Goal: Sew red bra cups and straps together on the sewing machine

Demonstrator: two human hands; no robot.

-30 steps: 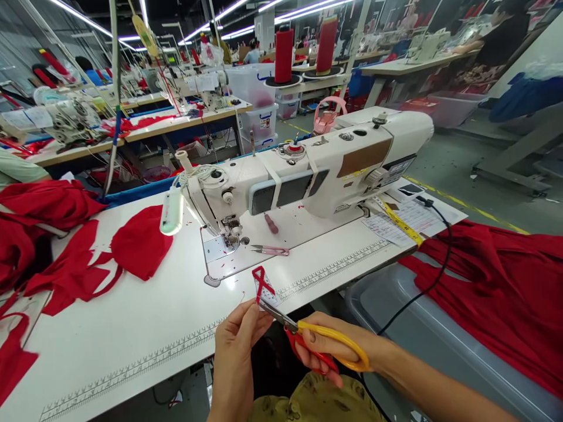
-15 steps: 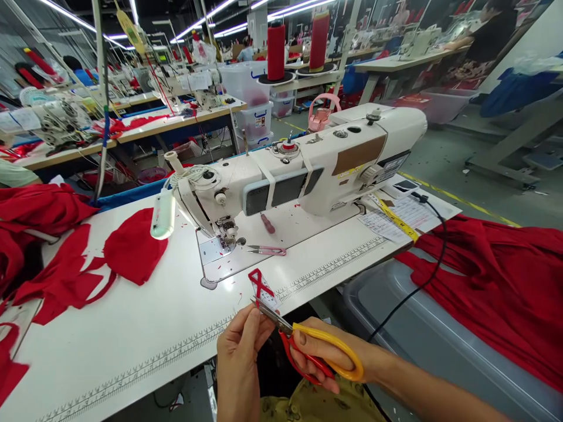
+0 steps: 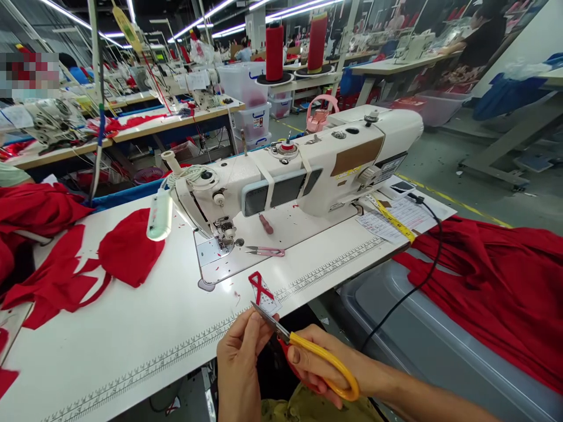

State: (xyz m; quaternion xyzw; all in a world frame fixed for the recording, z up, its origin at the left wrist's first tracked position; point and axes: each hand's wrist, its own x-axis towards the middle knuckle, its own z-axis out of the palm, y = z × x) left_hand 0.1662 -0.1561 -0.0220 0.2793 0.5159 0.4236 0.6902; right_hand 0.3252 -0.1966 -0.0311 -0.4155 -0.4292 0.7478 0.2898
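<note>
Presently, the left hand [image 3: 241, 351] is hovering at the front edge of the white sewing table [image 3: 145, 316], its thumb and forefinger pinching together; whether a thread or strip end is sitting between them is hidden. The right hand [image 3: 323, 363] is curling its fingers around the handles of the yellow-and-red-handled metal scissors [image 3: 281, 332] — a closed grip, just off that same edge. The blades are pointing up and leftward over the left fingertips; how far apart they are standing, I cannot tell.

Just beyond the tips, the narrow red strip crossed into a loop [image 3: 260, 289] is lying on the small white printed paper [image 3: 270, 305], close to the table's front edge and beside the printed ruler scale [image 3: 303, 282]. Behind it, the pink-handled thread snips [image 3: 270, 252] are resting in front of the white sewing machine [image 3: 321, 146], with the short dark-red tool handle [image 3: 265, 224] lying behind them.

White tabletop is stretching from the paper to the red cloth pieces [image 3: 132, 249] near the left end — wide room on that side. Toward the right end, the yellow tape measure [image 3: 396, 221] is crossing the printed sheets [image 3: 413, 214]. Past the front edge, the grey translucent bin [image 3: 409, 334] is standing beside the right forearm, red fabric [image 3: 488, 264] draping over it.
</note>
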